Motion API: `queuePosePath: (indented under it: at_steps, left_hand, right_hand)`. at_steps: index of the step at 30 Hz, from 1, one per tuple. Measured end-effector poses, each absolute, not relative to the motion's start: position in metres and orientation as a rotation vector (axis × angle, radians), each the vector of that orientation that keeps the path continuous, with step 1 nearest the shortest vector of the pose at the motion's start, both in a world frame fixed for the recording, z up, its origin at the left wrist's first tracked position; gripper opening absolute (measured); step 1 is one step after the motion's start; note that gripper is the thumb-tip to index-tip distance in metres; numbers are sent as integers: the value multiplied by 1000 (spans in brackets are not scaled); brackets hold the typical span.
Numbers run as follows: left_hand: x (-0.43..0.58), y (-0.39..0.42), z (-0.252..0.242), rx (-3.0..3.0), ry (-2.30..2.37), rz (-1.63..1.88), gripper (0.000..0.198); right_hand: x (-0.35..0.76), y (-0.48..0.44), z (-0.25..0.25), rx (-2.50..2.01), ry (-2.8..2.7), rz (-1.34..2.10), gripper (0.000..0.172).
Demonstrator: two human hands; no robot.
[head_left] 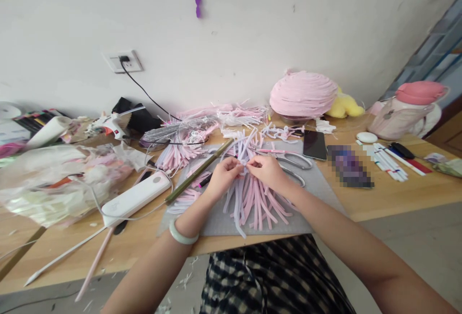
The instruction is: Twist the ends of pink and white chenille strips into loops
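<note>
Dozens of pink strips (256, 203) fan across the grey mat (317, 194), bunched at the top where left hand (224, 175) and right hand (267, 169) pinch them together, I'd guess to keep the bundle tight. Scissors (298, 162) sit right beside, within reach on the cluttered desk (390, 194).

Wooden table (397, 194): grey mat (317, 184), phone (314, 144), scissors (296, 162), power bank (135, 198).

Bare mat (319, 196) right of strips (252, 201), scissors (296, 162) and phone (314, 144) just beyond
</note>
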State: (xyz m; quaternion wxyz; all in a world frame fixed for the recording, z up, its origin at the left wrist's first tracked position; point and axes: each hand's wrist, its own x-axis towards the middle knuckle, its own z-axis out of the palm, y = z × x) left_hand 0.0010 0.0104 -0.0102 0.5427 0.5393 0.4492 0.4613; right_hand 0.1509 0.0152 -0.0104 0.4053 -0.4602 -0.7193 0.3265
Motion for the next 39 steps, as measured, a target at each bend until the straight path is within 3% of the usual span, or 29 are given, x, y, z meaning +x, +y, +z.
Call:
queuePosePath:
  at_steps: [4,10,22,27,31,39]
  left_hand:
    - [-5,14,-9,1304,966,960,26]
    - [-7,16,-8,1278,996,944,28]
    - [-3,6,-8,1764,1232,1031,10]
    - [-4,10,-3,1323,1099,998,19]
    - [-3,10,1,1316,1060,974,25]
    - [-1,11,1,1323,1073,1167,31]
  right_hand:
    - [156,18,-5,-1145,-1784,1084,11]
    - [155,19,-5,-1145,-1667,1186,10]
    - [146,15,-9,-1293,-1597,1128,10]
    - [148,17,-5,-1194,-1680,1047,8]
    - [150,15,-3,-1095,-1766,884,9]
    - [146,14,-2,-1115,-1362,1401,15]
